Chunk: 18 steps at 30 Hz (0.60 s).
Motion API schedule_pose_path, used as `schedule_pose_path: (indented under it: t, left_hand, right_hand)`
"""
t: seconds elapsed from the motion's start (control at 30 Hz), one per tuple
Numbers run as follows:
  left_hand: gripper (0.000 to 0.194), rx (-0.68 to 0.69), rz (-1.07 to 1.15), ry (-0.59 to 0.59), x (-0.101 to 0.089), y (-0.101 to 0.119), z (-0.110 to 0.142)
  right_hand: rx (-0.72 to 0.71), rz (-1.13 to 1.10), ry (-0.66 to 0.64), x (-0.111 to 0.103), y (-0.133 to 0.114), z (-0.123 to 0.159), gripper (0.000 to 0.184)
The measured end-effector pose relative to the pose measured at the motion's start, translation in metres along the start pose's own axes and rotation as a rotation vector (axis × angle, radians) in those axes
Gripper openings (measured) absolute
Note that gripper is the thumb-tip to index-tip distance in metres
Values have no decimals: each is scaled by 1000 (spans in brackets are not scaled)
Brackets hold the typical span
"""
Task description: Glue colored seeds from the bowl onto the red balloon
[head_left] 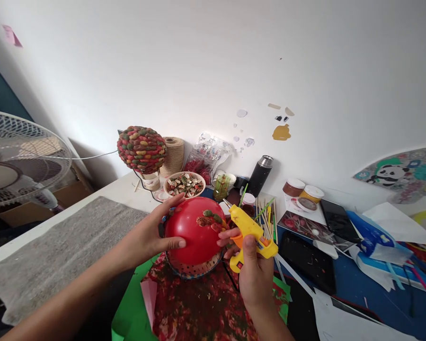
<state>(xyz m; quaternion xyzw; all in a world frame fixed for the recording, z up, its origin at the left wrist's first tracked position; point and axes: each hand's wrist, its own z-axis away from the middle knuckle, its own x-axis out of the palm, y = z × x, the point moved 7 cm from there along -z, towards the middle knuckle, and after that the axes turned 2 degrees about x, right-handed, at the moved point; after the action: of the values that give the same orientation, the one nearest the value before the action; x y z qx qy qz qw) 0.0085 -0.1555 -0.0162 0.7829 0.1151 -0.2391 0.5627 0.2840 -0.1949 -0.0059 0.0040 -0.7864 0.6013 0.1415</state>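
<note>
A red balloon rests in a round basket with a perforated side. A few painted pieces, brownish orange and green, are stuck on the balloon's upper right. My left hand grips the balloon's left side, thumb in front and fingers over the top. In my right hand is a yellow hot glue gun, its nozzle pointing up and left, just right of the balloon. Some of the right fingers reach near the balloon's edge; whether they touch it I cannot tell. A bowl of painted shells stands behind the balloon.
A ball covered in coloured pieces stands at the back left by a twine spool. Behind are a black thermos and paint jars. A phone lies right, a grey cloth left, beside a fan.
</note>
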Motion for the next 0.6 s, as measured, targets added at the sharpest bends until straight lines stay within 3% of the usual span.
schedule_pose_path:
  t: [0.37, 0.6]
  left_hand:
    - [110, -14, 79, -62, 1, -1, 3]
    - [101, -14, 168, -10, -7, -1, -2]
  right_hand:
    - [-18, -86, 47, -8, -7, 2, 65]
    - [-51, -57, 62, -10, -8, 4, 63]
